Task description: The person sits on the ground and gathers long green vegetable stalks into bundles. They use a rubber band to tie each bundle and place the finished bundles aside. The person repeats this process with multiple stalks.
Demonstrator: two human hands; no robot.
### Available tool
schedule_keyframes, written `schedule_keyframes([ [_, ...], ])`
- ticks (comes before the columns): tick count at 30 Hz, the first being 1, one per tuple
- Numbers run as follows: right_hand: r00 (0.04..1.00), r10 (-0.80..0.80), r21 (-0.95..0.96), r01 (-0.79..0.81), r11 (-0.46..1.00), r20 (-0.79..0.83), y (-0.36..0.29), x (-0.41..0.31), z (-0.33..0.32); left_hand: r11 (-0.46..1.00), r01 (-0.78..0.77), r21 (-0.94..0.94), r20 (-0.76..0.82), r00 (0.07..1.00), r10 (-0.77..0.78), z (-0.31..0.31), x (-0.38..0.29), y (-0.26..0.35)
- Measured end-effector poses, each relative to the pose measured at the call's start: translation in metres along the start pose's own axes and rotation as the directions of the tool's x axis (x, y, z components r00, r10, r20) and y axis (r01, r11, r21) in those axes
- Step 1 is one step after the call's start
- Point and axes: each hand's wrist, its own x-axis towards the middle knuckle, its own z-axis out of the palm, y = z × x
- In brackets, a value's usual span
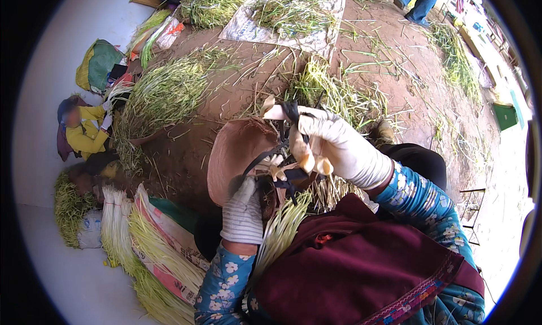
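Note:
My right hand [338, 141], in a pale glove with cut-off fingertips, pinches a black strap [291, 111] that loops and hangs among its fingers. Lower and to the left, my left hand [243, 213] wears a similar ribbed glove. Its fingers close on the other end of the strap, partly blurred. A pink woven hat [228, 155] lies behind the strap, its rim against my left hand; how it is supported cannot be told. Pale stalks [283, 229] rest at my lap beside a maroon cloth [338, 265].
Green stalks lie in a heap [169, 88] at the left and a loose pile [334, 92] ahead. A printed sheet [283, 41] bears more. Tied bundles [114, 219] and sacks [165, 249] stand at lower left. A person in yellow [87, 128] sits by the wall.

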Motion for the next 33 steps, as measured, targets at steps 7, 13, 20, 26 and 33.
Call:
schedule_keyframes([
  [7, 0.863, -0.499, -0.49, 0.403, 0.773, -0.078, -0.05, -0.021, -0.01, 0.986, -0.087, -0.144, 0.054, 0.994, 0.096, -0.024, 0.008, 0.011],
  [13, 0.609, -0.744, -0.48, 0.583, 0.656, -0.276, -0.127, -0.034, -0.083, 0.961, -0.23, -0.156, 0.03, 0.971, 0.237, -0.025, -0.003, 0.028],
  [20, 0.907, -0.418, -0.974, -0.041, -0.222, 0.057, -0.054, -0.027, -0.067, 0.945, -0.321, 0.061, 0.082, 0.945, 0.315, 0.021, -0.017, 0.031],
  [26, 0.978, -0.045, -0.924, 0.179, -0.339, 0.206, 0.008, -0.016, 0.018, 0.944, -0.211, 0.252, -0.057, 0.971, 0.232, 0.035, -0.021, 0.028],
  [33, 0.974, 0.107, -0.98, 0.197, 0.025, 0.199, 0.0, -0.02, -0.013, 0.935, -0.346, 0.076, -0.077, 0.933, 0.351, 0.002, -0.007, 0.047],
])
